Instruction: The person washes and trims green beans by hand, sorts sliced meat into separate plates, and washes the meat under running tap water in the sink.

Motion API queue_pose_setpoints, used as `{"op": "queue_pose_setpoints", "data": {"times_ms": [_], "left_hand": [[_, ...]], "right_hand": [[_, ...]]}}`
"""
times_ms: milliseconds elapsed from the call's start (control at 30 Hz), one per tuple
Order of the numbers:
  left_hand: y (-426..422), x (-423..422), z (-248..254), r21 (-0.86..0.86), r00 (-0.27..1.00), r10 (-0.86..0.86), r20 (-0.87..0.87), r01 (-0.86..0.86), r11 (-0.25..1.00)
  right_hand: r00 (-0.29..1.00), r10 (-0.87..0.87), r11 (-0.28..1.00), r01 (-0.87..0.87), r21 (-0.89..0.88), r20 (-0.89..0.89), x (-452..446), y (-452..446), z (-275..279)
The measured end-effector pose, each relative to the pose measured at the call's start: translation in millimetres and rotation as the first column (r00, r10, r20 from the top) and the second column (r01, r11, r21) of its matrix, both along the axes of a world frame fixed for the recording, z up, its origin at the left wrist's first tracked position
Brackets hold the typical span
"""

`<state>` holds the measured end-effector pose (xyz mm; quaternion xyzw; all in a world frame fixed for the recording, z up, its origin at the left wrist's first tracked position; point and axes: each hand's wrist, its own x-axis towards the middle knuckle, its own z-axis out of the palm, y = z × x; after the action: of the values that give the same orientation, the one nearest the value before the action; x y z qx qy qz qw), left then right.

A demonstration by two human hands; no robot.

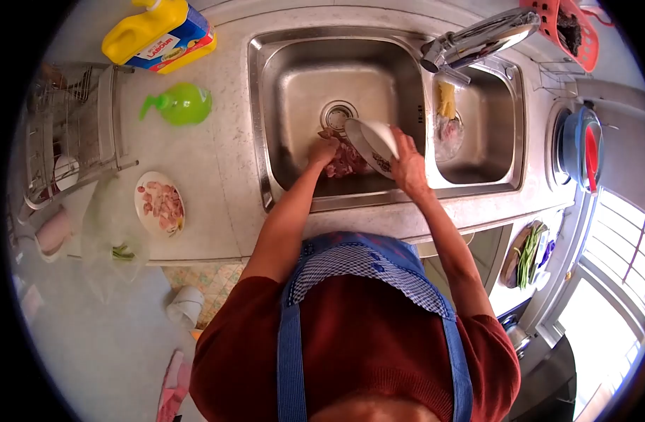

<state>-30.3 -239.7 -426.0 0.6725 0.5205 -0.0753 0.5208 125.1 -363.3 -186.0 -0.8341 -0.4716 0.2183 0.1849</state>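
Note:
My left hand (324,150) is down in the large sink basin (301,77), its fingers closed on raw red meat (345,158). Part of the meat lies on the basin floor just below the drain. A white bowl (371,144) is tipped on its side over the meat, its mouth toward my left hand. My right hand (408,167) grips the bowl's right edge, fingers along its outer wall. Small dark bits show inside the bowl.
The chrome faucet (477,42) reaches over the small basin (484,144), which holds a yellow sponge (446,100) and a clear plastic bag (449,137). On the left counter are a plate of cut meat (160,204), a green bottle (185,104) and a yellow jug (150,35).

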Motion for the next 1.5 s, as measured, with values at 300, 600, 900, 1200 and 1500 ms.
{"op": "queue_pose_setpoints", "data": {"times_ms": [300,600,900,1200,1500], "left_hand": [[-16,-2,55,0.220,0.793,-0.608,-0.048,0.602,0.768],[4,-26,62,0.332,0.860,-0.509,0.032,0.471,0.817],[22,37,138,-0.852,0.606,0.750,0.266,-0.217,0.477],[29,-27,165,-0.875,0.423,0.894,0.147,-0.367,0.317],[18,-61,146,-0.873,0.317,0.944,0.093,-0.430,0.231]], "right_hand": [[0.993,0.081,0.983,-0.065,0.173,-0.088,121,30,77],[0.996,0.088,0.996,-0.088,-0.014,-0.011,172,67,85],[0.984,-0.146,0.963,0.164,0.213,-0.098,101,22,76],[-0.137,-0.302,0.916,0.232,-0.327,-0.943,43,38,-116],[0.435,0.572,0.707,0.168,0.687,-0.695,32,125,-62]]}}
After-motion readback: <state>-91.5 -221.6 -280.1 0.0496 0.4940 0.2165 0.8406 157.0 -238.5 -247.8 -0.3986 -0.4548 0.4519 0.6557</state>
